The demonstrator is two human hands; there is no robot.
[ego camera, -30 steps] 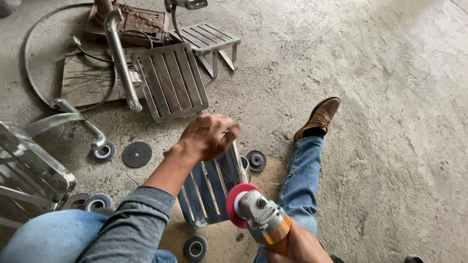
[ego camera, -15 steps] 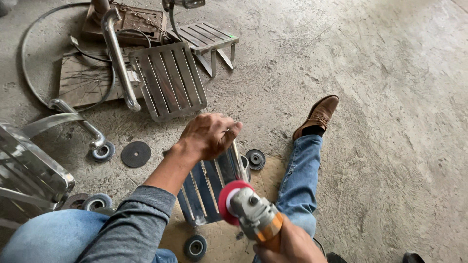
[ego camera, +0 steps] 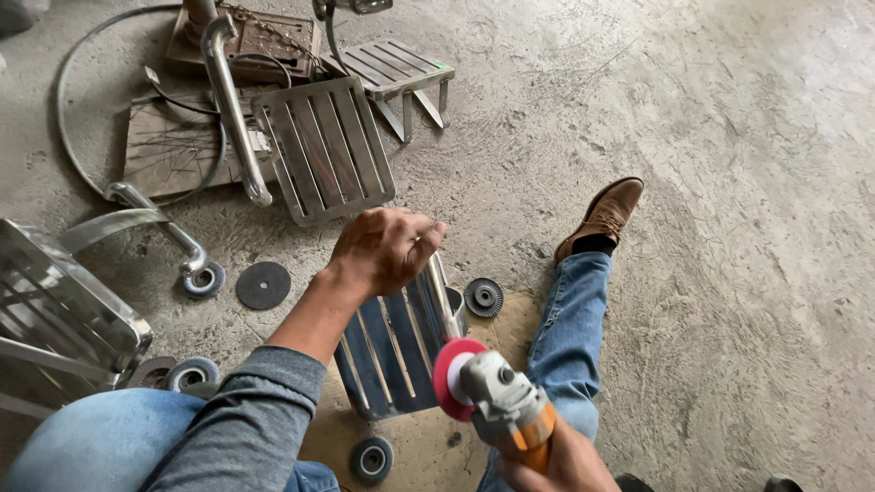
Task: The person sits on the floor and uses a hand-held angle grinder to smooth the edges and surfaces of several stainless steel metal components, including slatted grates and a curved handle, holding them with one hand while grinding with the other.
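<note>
The slatted steel panel (ego camera: 396, 342) is lying between the person's legs on the concrete floor (ego camera: 729, 228), its long axis running away from the body, the near end low by the lap and the far end rising under the left hand (ego camera: 387, 248). That hand is gripping the panel's far upper edge, fingers (ego camera: 421, 239) curled over the rim and clenched on it, holding the piece propped at a tilt. The right hand (ego camera: 556, 460) is sitting nearer the body, wrapped tightly around the orange body of the angle grinder (ego camera: 501, 401). The grinder's red disc (ego camera: 448, 378) is hanging just beside the panel's right edge, below and to the right of the left fingers; I cannot tell whether it is touching the metal. So the panel is stretching from the left fingers back toward the grinder, and the right hand is the nearer one to the lower stretch of that edge.

Compared with a second ago, the grinder is sitting further left and a little higher, its disc now closing on the panel's right rim, while the left hand is keeping the same grip in the same place.

Beyond the left fingers a second slatted panel (ego camera: 324, 150) is lying flat, with a bent steel tube (ego camera: 232, 100) beside it. To their left a dark cutting disc (ego camera: 263, 285) is resting on the floor, and a small wheel (ego camera: 484, 297) is lying just right of the held panel.
</note>
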